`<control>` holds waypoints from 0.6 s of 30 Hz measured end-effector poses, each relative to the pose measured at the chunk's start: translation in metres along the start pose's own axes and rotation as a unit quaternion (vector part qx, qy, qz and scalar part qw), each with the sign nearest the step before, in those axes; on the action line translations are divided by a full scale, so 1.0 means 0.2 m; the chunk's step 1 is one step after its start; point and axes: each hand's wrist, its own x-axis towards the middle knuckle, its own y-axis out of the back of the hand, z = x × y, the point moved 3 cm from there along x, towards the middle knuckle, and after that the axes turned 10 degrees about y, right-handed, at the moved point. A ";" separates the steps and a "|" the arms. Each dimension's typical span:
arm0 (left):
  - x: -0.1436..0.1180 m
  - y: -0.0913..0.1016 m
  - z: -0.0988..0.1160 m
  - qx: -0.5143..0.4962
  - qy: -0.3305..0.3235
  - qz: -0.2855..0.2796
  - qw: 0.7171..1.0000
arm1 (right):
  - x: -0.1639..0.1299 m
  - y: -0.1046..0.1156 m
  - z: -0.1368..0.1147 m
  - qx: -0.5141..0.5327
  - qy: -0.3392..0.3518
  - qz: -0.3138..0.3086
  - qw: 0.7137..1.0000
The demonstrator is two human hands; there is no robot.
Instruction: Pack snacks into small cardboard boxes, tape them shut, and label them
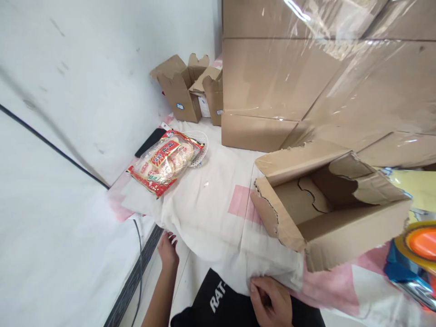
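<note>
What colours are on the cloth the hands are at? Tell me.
The cloth is white with pale pink blocks, seen in the head view.

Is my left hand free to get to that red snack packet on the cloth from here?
Probably yes: the left hand is open at the cloth's edge, and only bare cloth lies between it and the snack packet.

A storeroom or packing area: large film-wrapped cartons are stacked at 1 o'clock, small open boxes sit at 12 against a bare white wall, and a torn empty carton lies at 3.
</note>
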 end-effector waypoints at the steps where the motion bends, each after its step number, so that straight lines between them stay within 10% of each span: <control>1: -0.01 0.05 0.06 -0.006 -0.033 0.015 0.999 | -0.01 0.00 0.01 0.005 -0.001 0.008 1.000; 7: -0.15 0.18 0.79 -0.024 -0.334 0.078 0.939 | -0.03 -0.01 0.03 0.022 -0.019 0.045 0.999; 10: -0.32 -0.06 1.16 0.218 -0.590 -0.021 0.777 | -0.03 -0.01 0.03 0.022 -0.017 0.030 0.999; 13: -0.39 -0.35 1.27 0.482 -0.573 -0.055 0.661 | -0.03 -0.01 0.04 0.026 -0.029 0.023 0.999; 18: -0.36 -0.50 1.30 0.540 -0.533 -0.052 0.650 | -0.04 -0.02 0.05 0.016 -0.027 0.031 0.999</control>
